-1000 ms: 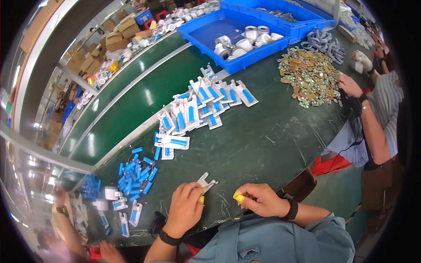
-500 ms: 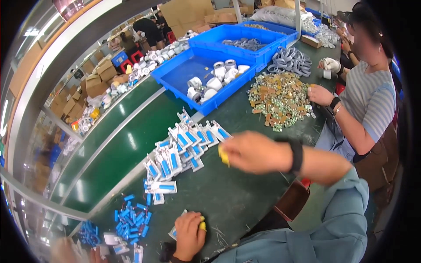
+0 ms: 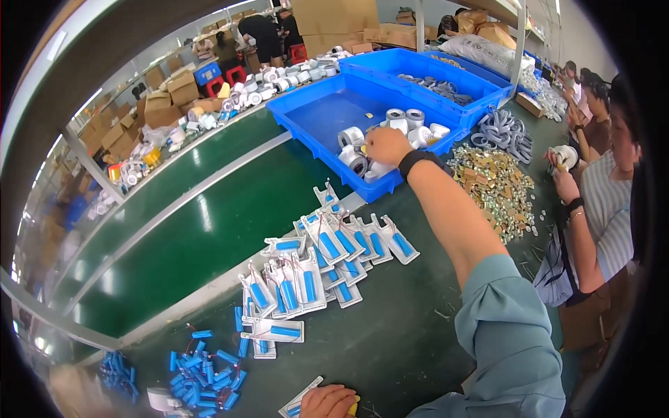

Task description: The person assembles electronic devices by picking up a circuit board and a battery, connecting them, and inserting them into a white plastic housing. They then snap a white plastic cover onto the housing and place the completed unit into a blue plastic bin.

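My right hand (image 3: 388, 145) reaches into the near blue bin (image 3: 306, 141), its fingers curled down among white ring-shaped housings (image 3: 350, 137). A bit of yellow shows at its fingertips; whether a housing is gripped is hidden. At the lower edge, my left hand (image 3: 327, 403) is closed over a white plastic holder (image 3: 290, 406) with a blue battery in it, and yellow covers one fingertip. Between the hands lies a heap of similar white holders (image 3: 310, 280) with wired blue batteries. Loose blue batteries (image 3: 209, 376) are piled at the lower left.
Small metal-and-brown parts (image 3: 491, 184) and grey rings (image 3: 503, 136) are heaped right of the bins. A co-worker in a striped shirt (image 3: 608, 202) sits at the right, handling a white part. A green conveyor belt (image 3: 209, 223) runs along the left, beyond a metal rail.
My right hand has moved forward from above the table into the blue bin. The view has shifted, so my left hand now sits lower, still on the white holder.
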Action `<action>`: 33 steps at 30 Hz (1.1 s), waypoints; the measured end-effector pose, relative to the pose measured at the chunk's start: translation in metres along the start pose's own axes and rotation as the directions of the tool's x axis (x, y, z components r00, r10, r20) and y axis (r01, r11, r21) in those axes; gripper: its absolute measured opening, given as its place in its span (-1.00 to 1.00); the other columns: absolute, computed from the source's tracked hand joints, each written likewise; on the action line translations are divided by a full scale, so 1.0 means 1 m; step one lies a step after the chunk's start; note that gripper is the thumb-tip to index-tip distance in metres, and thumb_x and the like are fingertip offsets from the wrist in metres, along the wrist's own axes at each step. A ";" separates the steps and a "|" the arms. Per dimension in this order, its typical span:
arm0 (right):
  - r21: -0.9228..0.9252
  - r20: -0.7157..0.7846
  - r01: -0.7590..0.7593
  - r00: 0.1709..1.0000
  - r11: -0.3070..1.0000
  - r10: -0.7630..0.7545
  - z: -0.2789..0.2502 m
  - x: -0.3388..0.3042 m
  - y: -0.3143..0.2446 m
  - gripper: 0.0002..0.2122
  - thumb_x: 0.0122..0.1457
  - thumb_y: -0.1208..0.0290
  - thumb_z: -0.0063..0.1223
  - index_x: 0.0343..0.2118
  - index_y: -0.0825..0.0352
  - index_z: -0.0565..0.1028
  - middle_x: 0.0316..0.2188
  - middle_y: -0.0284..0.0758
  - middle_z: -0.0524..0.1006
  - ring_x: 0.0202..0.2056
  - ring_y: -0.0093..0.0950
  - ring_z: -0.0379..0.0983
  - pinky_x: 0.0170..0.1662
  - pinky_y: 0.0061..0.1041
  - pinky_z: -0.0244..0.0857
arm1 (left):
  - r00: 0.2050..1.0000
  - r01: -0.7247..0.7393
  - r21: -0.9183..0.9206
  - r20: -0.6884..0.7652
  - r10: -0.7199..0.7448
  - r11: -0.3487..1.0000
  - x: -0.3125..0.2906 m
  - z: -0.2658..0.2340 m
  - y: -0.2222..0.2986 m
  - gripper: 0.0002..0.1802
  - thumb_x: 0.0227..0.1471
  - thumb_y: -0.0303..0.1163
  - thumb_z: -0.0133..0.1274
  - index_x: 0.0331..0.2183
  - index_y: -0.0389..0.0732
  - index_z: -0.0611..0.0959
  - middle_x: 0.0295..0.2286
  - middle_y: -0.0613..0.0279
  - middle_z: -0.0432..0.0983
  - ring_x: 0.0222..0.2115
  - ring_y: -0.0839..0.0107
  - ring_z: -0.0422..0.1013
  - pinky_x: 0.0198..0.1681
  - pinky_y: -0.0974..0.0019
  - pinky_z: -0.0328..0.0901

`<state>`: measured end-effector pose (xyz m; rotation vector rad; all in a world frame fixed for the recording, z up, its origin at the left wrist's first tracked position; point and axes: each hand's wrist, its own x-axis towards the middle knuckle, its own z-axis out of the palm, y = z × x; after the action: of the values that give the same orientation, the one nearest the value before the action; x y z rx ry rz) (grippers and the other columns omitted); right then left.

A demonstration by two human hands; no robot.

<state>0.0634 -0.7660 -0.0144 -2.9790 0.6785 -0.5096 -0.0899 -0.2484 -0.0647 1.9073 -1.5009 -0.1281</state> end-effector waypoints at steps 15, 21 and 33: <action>0.919 0.277 -0.264 0.961 -0.292 0.004 -0.153 -0.147 -0.094 -0.82 0.28 0.46 -0.18 -0.21 0.50 0.40 -0.22 -0.13 0.50 -0.11 -0.22 0.51 -0.04 -0.35 0.44 | 0.999 -0.009 -0.007 0.054 0.009 1.000 -0.001 -0.012 0.006 -0.69 -0.19 -0.52 0.09 -0.26 -0.21 0.61 -0.22 0.14 0.52 -0.10 0.12 0.41 -0.02 0.11 0.21; 0.747 0.507 -0.472 0.860 -0.469 -0.058 -0.093 -0.309 -0.119 -0.80 0.30 0.43 -0.20 -0.21 0.49 0.40 -0.14 -0.17 0.50 -0.01 -0.25 0.45 0.04 -0.35 0.38 | 0.998 0.059 0.062 0.002 -0.059 0.996 -0.012 -0.012 0.017 -0.62 -0.19 -0.54 0.13 -0.20 -0.24 0.55 -0.16 0.12 0.46 0.03 0.12 0.32 0.13 -0.01 0.12; 0.714 0.626 -0.580 0.780 -0.391 -0.012 -0.085 -0.420 -0.120 -0.82 0.30 0.41 -0.19 -0.13 0.38 0.36 -0.28 -0.33 0.45 -0.17 -0.43 0.51 -0.14 -0.46 0.46 | 0.790 0.567 0.340 -0.480 -0.380 0.750 -0.127 -0.081 0.023 -0.68 -0.15 -0.58 0.08 -0.23 -0.24 0.56 -0.18 0.10 0.50 -0.15 0.10 0.39 -0.01 0.11 0.22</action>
<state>-0.2716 -0.4749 -0.0491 -0.9509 0.5107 -0.1495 -0.1118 -0.1007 -0.0324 2.5065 -0.7752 0.4015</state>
